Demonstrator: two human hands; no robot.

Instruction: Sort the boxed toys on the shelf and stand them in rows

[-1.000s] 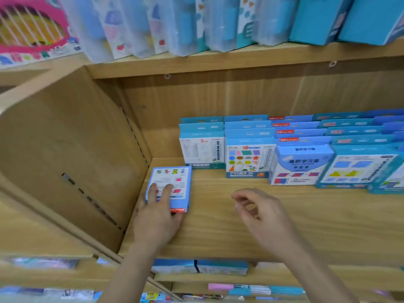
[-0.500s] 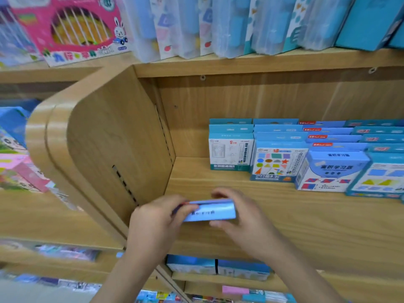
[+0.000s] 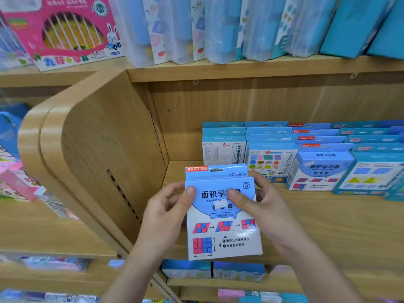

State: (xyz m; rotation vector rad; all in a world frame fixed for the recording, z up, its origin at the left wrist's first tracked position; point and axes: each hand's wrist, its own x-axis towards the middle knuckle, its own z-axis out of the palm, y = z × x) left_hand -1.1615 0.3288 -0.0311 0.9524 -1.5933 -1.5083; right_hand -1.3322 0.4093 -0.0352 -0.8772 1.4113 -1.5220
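A blue and white boxed toy (image 3: 223,232) with red and blue grid pictures is held upright in front of the wooden shelf (image 3: 328,226), its front facing me. My left hand (image 3: 168,215) grips its left edge with the thumb on the front. My right hand (image 3: 262,206) grips its right edge, thumb across the title. Behind, rows of similar blue boxed toys (image 3: 321,169) stand at the back of the shelf, from the middle to the right edge.
A wooden side panel (image 3: 98,162) walls the shelf on the left. The upper shelf carries clear plastic packs (image 3: 218,27) and a pink toy box (image 3: 63,29). More boxes (image 3: 212,270) lie on the shelf below.
The box lay flat on the shelf under my left hand. Both hands lifted it, turned it and now hold it upright with its front towards me.
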